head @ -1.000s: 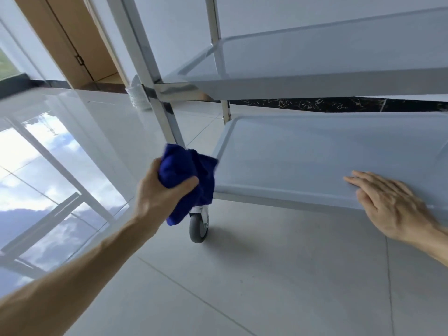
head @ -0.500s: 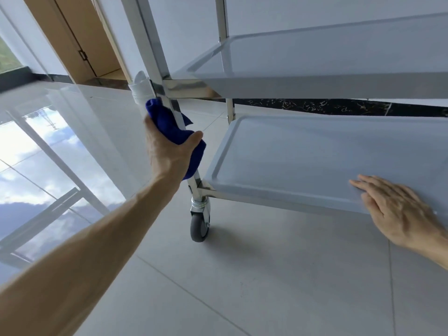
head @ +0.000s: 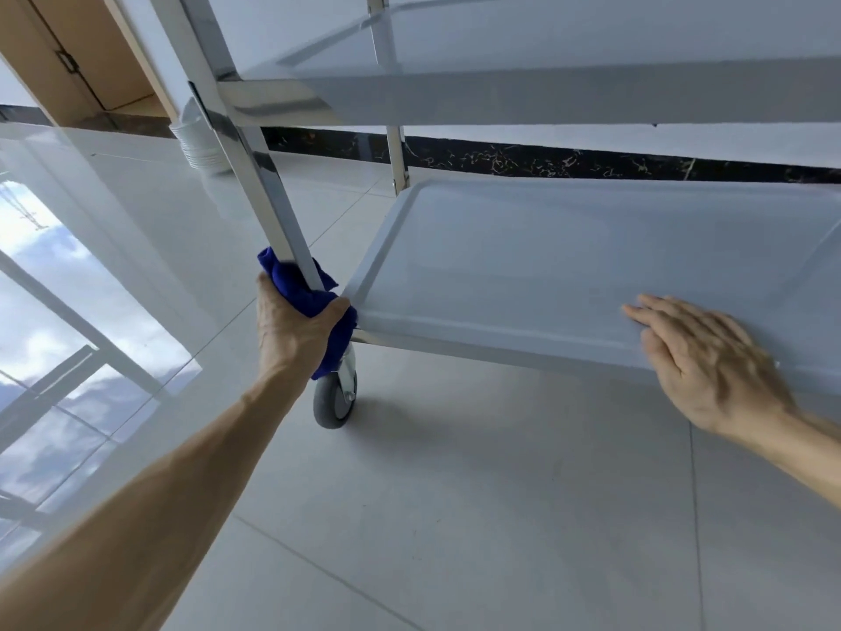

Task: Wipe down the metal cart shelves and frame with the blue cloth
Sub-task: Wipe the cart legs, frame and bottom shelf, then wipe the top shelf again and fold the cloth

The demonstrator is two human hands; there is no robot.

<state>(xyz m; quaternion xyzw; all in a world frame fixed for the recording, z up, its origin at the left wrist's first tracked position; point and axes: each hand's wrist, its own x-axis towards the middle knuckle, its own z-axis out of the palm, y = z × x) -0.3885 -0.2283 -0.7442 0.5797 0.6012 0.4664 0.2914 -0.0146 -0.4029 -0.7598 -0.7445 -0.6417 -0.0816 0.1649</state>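
Note:
The metal cart fills the upper right of the head view, with a bottom shelf (head: 569, 266) and a middle shelf (head: 523, 95) above it. My left hand (head: 293, 327) grips the blue cloth (head: 302, 289), wrapped around the near left upright post (head: 261, 175) just above the shelf corner. The cloth hangs down toward the grey caster wheel (head: 334, 403). My right hand (head: 710, 362) lies flat, fingers spread, on the front edge of the bottom shelf and holds nothing.
Glossy grey tiles (head: 478, 516) cover the floor, reflecting a window at the left. A stack of white cups or bowls (head: 200, 143) stands behind the post. A wooden door (head: 77, 52) is at the top left; dark marble skirting (head: 546, 161) runs along the wall.
My left hand ran the cloth up the post, then slid it back down to the bottom shelf corner. My right hand stayed on the shelf's front edge.

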